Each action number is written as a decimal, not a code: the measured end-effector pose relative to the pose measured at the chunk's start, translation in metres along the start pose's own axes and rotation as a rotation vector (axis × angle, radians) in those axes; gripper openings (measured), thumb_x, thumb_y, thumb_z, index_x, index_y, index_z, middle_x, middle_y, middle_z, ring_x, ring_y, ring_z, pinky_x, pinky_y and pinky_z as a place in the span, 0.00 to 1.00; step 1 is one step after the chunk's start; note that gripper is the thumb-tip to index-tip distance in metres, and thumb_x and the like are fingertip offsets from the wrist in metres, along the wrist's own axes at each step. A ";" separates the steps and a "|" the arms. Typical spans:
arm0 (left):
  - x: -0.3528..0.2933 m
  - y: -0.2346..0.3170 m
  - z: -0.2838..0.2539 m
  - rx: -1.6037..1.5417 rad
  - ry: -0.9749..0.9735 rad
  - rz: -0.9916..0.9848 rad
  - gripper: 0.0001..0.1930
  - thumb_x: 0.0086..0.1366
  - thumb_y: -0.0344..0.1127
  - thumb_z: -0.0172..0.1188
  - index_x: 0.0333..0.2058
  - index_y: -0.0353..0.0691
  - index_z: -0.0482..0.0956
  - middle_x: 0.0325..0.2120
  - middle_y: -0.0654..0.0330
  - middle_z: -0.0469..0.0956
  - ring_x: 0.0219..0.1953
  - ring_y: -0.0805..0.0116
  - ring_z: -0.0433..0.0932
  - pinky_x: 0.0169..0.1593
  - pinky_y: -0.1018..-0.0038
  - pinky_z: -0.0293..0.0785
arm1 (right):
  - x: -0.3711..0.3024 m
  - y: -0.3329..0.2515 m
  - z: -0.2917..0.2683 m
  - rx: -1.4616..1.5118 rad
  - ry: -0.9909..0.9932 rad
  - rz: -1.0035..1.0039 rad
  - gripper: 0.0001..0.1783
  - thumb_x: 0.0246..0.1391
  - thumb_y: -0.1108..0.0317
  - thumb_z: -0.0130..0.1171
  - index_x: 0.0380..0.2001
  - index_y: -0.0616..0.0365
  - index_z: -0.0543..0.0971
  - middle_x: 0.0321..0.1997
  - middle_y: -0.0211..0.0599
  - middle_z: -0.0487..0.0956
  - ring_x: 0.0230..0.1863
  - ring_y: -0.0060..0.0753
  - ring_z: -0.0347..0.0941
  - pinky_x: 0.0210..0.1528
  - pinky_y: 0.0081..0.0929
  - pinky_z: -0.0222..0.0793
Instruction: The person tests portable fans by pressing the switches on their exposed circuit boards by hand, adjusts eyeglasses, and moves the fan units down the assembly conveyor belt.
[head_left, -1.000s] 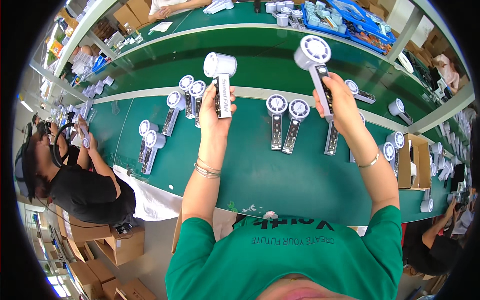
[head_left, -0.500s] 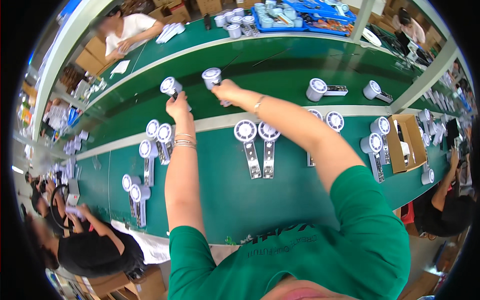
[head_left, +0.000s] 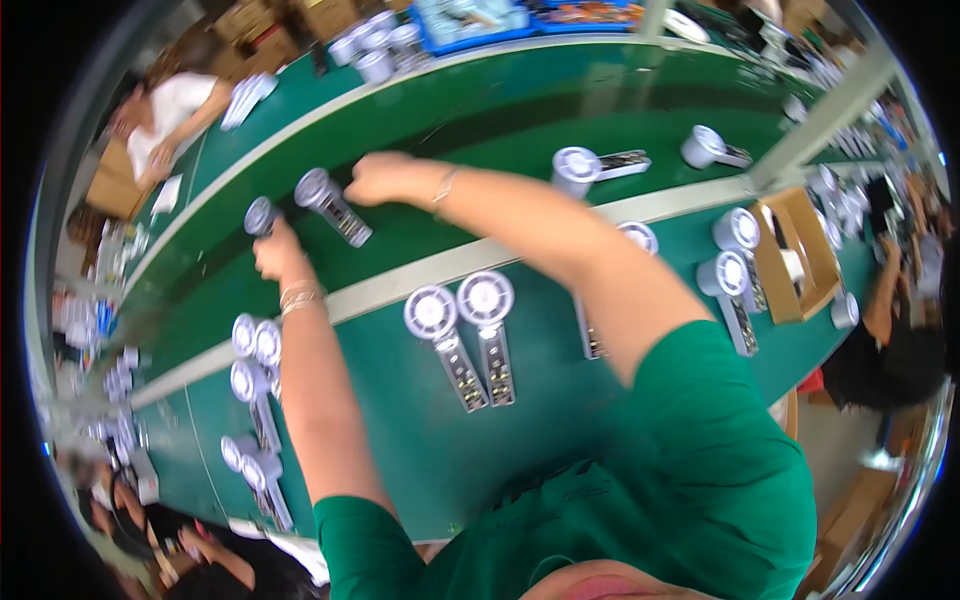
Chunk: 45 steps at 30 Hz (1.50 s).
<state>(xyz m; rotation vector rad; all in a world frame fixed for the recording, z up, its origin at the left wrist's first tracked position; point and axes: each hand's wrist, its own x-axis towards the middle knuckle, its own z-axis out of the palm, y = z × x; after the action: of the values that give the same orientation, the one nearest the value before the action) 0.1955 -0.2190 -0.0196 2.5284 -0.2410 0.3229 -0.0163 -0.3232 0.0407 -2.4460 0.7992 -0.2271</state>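
My left hand (head_left: 277,252) reaches onto the far green belt. Its fingers are wrapped round the handle of a handheld fan (head_left: 261,214), whose round pale head shows beyond them. Another handheld fan (head_left: 333,207) lies on the belt, its handle open with the circuit board showing. Just right of that fan's head is my right hand (head_left: 382,178), apart from it and smeared by motion, so its fingers are unclear. On the near green table, two matching fans (head_left: 466,340) lie side by side between my forearms, boards up.
A pale rail (head_left: 390,287) divides table and belt. More fans stand left of my left forearm and right of my right arm, by an open cardboard box (head_left: 800,260). Two fans lie on the belt at right. Co-workers sit beyond and at both sides; blue trays (head_left: 470,25) stand behind.
My right hand has let go of its fan, which now lies on the belt. My left hand still has its fan. The whole view has shifted, with most things now further left.
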 end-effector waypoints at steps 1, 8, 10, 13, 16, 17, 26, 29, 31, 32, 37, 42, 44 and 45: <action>-0.010 0.007 -0.007 -0.016 0.087 0.049 0.33 0.48 0.61 0.57 0.41 0.36 0.76 0.38 0.46 0.77 0.43 0.41 0.75 0.46 0.53 0.72 | -0.006 0.011 -0.013 -0.050 -0.035 -0.036 0.24 0.43 0.50 0.51 0.31 0.61 0.81 0.36 0.51 0.79 0.39 0.49 0.76 0.42 0.40 0.71; -0.059 0.062 -0.060 -0.352 0.349 1.074 0.12 0.51 0.32 0.56 0.35 0.35 0.80 0.38 0.48 0.77 0.40 0.50 0.75 0.45 0.60 0.72 | -0.050 0.065 -0.089 -0.511 0.134 0.019 0.13 0.47 0.66 0.51 0.34 0.61 0.79 0.39 0.51 0.78 0.41 0.48 0.76 0.42 0.40 0.73; -0.088 0.090 -0.054 -0.298 0.203 1.248 0.13 0.53 0.31 0.54 0.36 0.32 0.78 0.39 0.45 0.76 0.42 0.48 0.75 0.47 0.61 0.72 | -0.052 0.087 -0.089 -0.582 0.125 0.034 0.14 0.48 0.69 0.50 0.37 0.62 0.78 0.42 0.50 0.77 0.44 0.48 0.75 0.44 0.40 0.72; -0.123 0.115 -0.024 -0.353 -0.303 1.116 0.21 0.56 0.37 0.54 0.44 0.26 0.71 0.44 0.39 0.71 0.47 0.41 0.70 0.52 0.59 0.68 | -0.047 0.107 -0.071 -0.655 0.083 0.031 0.20 0.48 0.72 0.49 0.46 0.64 0.71 0.53 0.48 0.70 0.55 0.45 0.68 0.52 0.38 0.68; -0.125 0.124 0.012 -0.004 -0.455 0.774 0.31 0.59 0.50 0.53 0.51 0.28 0.65 0.53 0.42 0.64 0.57 0.44 0.61 0.56 0.54 0.64 | -0.036 0.107 -0.034 -0.632 0.107 -0.092 0.21 0.50 0.70 0.46 0.49 0.61 0.68 0.55 0.46 0.67 0.57 0.43 0.64 0.54 0.43 0.64; -0.142 0.140 0.021 0.039 -0.486 0.672 0.33 0.59 0.53 0.53 0.53 0.29 0.63 0.55 0.43 0.60 0.60 0.46 0.57 0.57 0.53 0.62 | -0.038 0.132 -0.031 -0.659 0.152 -0.101 0.21 0.50 0.69 0.45 0.50 0.61 0.68 0.55 0.45 0.68 0.57 0.43 0.65 0.55 0.44 0.63; -0.141 0.151 0.054 0.297 -0.503 0.460 0.38 0.61 0.59 0.47 0.59 0.34 0.58 0.61 0.51 0.56 0.64 0.56 0.53 0.60 0.50 0.51 | -0.028 0.149 -0.054 -0.771 -0.068 0.028 0.21 0.53 0.69 0.43 0.52 0.61 0.68 0.60 0.44 0.65 0.60 0.42 0.63 0.55 0.40 0.64; -0.153 0.156 0.058 0.277 -0.458 0.578 0.35 0.61 0.58 0.47 0.58 0.37 0.61 0.59 0.51 0.59 0.62 0.56 0.55 0.58 0.48 0.53 | -0.034 0.188 -0.073 -0.654 0.048 0.212 0.20 0.53 0.67 0.44 0.48 0.61 0.74 0.55 0.47 0.71 0.56 0.45 0.68 0.52 0.50 0.63; -0.148 0.148 0.051 0.252 -0.459 0.673 0.25 0.63 0.51 0.47 0.51 0.39 0.70 0.53 0.49 0.66 0.56 0.53 0.65 0.53 0.49 0.62 | -0.039 0.199 -0.078 -0.728 0.015 0.222 0.20 0.53 0.67 0.45 0.49 0.60 0.73 0.56 0.46 0.71 0.56 0.45 0.68 0.53 0.52 0.60; -0.142 0.146 0.050 0.251 -0.455 0.674 0.25 0.63 0.51 0.47 0.51 0.39 0.70 0.53 0.49 0.66 0.56 0.53 0.65 0.53 0.49 0.62 | -0.042 0.203 -0.083 -0.783 0.002 0.222 0.21 0.53 0.67 0.45 0.50 0.60 0.73 0.55 0.46 0.72 0.56 0.45 0.68 0.53 0.51 0.60; -0.104 0.141 0.048 0.327 -0.246 0.793 0.14 0.62 0.35 0.44 0.40 0.37 0.76 0.42 0.51 0.75 0.44 0.50 0.76 0.43 0.56 0.75 | -0.033 0.211 -0.089 -0.802 0.173 0.087 0.16 0.54 0.68 0.45 0.45 0.59 0.75 0.49 0.44 0.75 0.52 0.44 0.71 0.50 0.50 0.61; -0.110 0.161 0.044 0.330 -0.394 0.859 0.12 0.60 0.31 0.46 0.39 0.37 0.77 0.42 0.47 0.77 0.46 0.49 0.76 0.46 0.61 0.75 | -0.015 0.215 -0.087 -0.898 0.159 -0.033 0.13 0.52 0.69 0.47 0.38 0.58 0.78 0.40 0.43 0.79 0.42 0.45 0.76 0.44 0.49 0.63; -0.102 0.162 0.044 0.340 -0.409 0.871 0.12 0.59 0.30 0.48 0.39 0.38 0.78 0.42 0.47 0.77 0.46 0.48 0.76 0.46 0.61 0.75 | -0.008 0.209 -0.085 -0.911 0.081 -0.034 0.11 0.50 0.71 0.49 0.33 0.58 0.81 0.35 0.43 0.81 0.38 0.46 0.78 0.37 0.47 0.69; -0.093 0.158 0.044 0.375 -0.395 0.872 0.12 0.58 0.29 0.50 0.39 0.38 0.78 0.40 0.46 0.77 0.44 0.48 0.76 0.46 0.61 0.75 | -0.006 0.199 -0.080 -0.903 0.117 -0.070 0.11 0.49 0.71 0.49 0.30 0.58 0.81 0.33 0.42 0.81 0.36 0.45 0.78 0.34 0.42 0.72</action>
<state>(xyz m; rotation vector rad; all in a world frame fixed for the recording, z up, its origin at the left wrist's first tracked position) 0.0764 -0.3638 0.0011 2.6816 -1.5761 0.1945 -0.1451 -0.4895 -0.0028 -3.3286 1.0202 -0.0248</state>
